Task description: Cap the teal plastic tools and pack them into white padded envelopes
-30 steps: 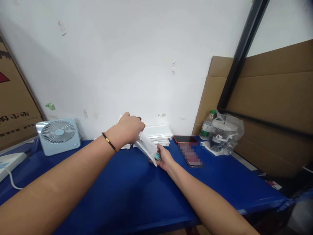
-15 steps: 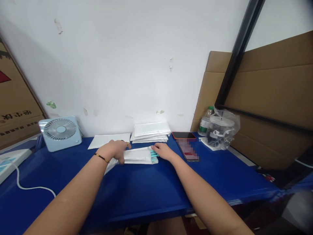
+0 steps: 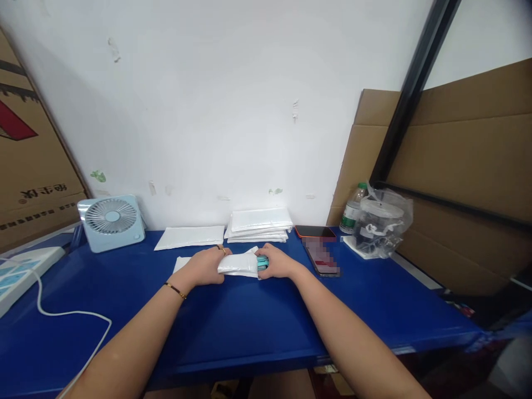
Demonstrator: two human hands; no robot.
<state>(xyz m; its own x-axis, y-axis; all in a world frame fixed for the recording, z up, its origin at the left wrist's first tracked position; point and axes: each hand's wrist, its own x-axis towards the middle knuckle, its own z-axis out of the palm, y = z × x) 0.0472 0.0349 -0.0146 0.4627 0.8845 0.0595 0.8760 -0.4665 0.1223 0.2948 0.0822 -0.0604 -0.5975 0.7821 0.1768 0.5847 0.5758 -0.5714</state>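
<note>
Between the left hand (image 3: 204, 267) and right hand (image 3: 277, 264) lies a smooth, glossy white plastic pouch (image 3: 238, 264) on the smooth, slightly shiny blue tabletop (image 3: 233, 321).

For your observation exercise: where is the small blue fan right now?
In the head view, the small blue fan stands at the table's far left against the wall, left of a flat white mailer.

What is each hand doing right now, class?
Left hand: closed on the white pouch.
Right hand: closed on the teal item at the pouch's end.
</note>
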